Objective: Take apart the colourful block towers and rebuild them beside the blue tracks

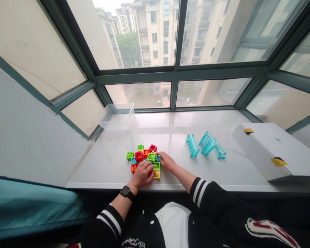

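A cluster of coloured cube building blocks lies close to the sill's front edge. My left hand [142, 173], with a watch on its wrist, bends over the front of the cluster. Its fingers are curled down among the blocks, and what they grip is mostly hidden. From the right side my right hand [166, 162] reaches in, its fingertips closed at a blue block [157, 158]. Between the hands a green block [151, 157] sits raised on others. A yellow block [157, 174] and an orange block [134, 168] lie at the front; a red block [138, 156] is farther left.
A clear plastic bin [117, 119] stands at the back left by the window. Translucent turquoise track-like pieces [208, 142] lie to the right. Farther right is a white box [279, 148] with yellow-and-black tape. A teal curtain [33, 206] hangs at the lower left.
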{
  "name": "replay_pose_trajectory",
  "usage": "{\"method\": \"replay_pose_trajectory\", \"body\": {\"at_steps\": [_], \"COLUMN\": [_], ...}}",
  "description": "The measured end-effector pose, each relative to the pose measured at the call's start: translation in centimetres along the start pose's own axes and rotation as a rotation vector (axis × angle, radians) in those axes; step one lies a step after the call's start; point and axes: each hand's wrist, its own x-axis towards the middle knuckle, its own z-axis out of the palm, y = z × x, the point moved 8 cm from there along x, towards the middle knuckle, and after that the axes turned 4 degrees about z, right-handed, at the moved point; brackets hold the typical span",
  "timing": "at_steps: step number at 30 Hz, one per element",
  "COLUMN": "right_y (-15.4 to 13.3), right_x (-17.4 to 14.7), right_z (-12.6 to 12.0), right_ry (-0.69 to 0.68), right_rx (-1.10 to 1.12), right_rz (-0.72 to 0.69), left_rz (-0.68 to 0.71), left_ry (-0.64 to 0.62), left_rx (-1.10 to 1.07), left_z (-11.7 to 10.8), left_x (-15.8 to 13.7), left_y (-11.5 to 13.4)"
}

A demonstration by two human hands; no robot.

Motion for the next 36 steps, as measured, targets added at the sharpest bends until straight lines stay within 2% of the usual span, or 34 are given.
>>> {"method": "replay_pose_trajectory", "body": {"at_steps": [2,4,7,9,11,13,17,23,29,32,36], "right_y": [-0.6,-1.2,-0.8,0.8,3.2,5.8,9.7,11.9,11.2,10.4,9.3], "right_x": [-0.5,-1.2,-2.8,-3.9,-4.9,-5.5,-6.3,-6.5,-6.8,-7.6,-8.6], "right_z": [-1.1,-3.8,-10.2,-14.4,-17.5,-19.0,-18.3,-17.0,-16.0,-14.6,-12.2], "right_ry": [0.034,0.135,0.373,0.512,0.603,0.620,0.555,0.488,0.400,0.363,0.301], "right_rx": [-0.005,-0.022,-0.094,-0.210,-0.337,-0.428,-0.484,-0.448,-0.417,-0.369,-0.335], "right_rz": [-0.024,-0.063,-0.090,-0.031,0.084,0.200,0.330,0.431,0.421,0.371,0.316], "left_rz": [-0.026,-0.115,-0.372,-0.565,-0.717,-0.789,-0.779,-0.820,-0.725,-0.778,-0.863], "left_ry": [0.020,0.096,0.285,0.380,0.331,0.211,0.125,0.055,-0.022,-0.044,-0.108], "left_rx": [0.017,0.047,0.109,0.124,0.057,-0.027,0.037,0.078,-0.142,-0.151,-0.101], "left_z": [-0.7,-1.9,-4.1,-4.9,-4.2,-2.8,-2.0,-1.8,-1.3,-1.6,-2.2], "left_x": [-0.2,-0.8,-2.4,-3.9,-4.8,-5.1,-5.6,-6.7,-6.4,-6.6,-6.6], "left_y": [-0.1,-1.1,-5.0,-8.6,-12.2,-14.8,-16.4,-17.2,-18.8,-19.3,-18.8]}}
